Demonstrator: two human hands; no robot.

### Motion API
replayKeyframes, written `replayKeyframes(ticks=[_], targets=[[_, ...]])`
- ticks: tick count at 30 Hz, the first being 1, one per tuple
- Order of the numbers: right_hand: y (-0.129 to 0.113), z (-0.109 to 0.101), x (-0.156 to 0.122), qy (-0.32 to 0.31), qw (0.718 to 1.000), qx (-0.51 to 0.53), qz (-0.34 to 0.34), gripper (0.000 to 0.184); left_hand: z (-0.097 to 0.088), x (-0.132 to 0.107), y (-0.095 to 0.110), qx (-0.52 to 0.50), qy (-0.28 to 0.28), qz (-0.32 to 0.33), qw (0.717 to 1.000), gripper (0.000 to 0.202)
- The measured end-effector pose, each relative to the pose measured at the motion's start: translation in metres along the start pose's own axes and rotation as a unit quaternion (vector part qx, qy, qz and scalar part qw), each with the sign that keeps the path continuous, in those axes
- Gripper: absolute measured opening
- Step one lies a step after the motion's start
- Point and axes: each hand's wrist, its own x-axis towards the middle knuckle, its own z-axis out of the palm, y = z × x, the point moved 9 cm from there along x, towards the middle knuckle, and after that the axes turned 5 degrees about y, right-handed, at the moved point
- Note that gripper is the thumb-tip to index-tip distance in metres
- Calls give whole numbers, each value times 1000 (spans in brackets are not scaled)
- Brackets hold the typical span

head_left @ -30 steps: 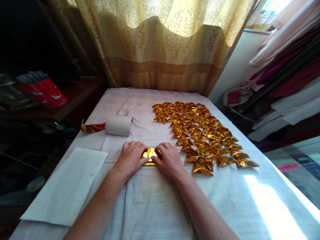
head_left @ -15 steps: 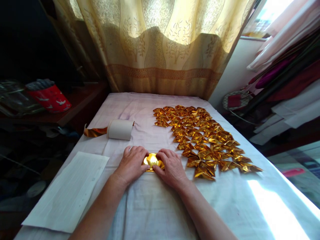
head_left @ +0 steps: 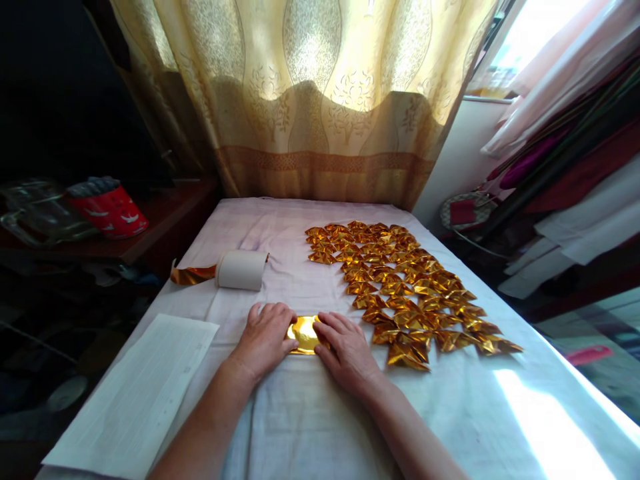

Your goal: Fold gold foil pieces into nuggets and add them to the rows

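A small piece of gold foil paper (head_left: 304,333) lies on the white cloth-covered table (head_left: 310,413). My left hand (head_left: 265,337) presses on its left edge with curled fingers. On the foil's right edge rests my right hand (head_left: 347,347), fingers bent and pinching it. To the right, several folded gold foil pieces (head_left: 405,287) are laid out in rows. A white roll (head_left: 241,269) with a gold foil strip (head_left: 193,275) trailing from it lies beyond my left hand.
A white lined sheet (head_left: 135,393) lies at the table's near left. A patterned curtain (head_left: 320,100) hangs behind the table. A red container (head_left: 113,210) sits on a dark shelf at left. Stacked fabrics and papers (head_left: 575,173) fill the right side.
The view has tilted so the table sits lower in the frame. Both hands stay on the gold foil, which now looks flatter between them.
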Motion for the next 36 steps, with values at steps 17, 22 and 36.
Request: replayKeyframes(ticks=[17, 22, 36], targets=[[5, 2, -7, -14, 999, -1, -30, 37, 7, -5, 25, 91, 73, -78, 990, 53], [5, 1, -7, -23, 999, -2, -31, 38, 9, -9, 21, 67, 68, -91, 991, 49], [8, 5, -7, -15, 999, -3, -46, 39, -4, -37, -19, 36, 74, -98, 992, 29]])
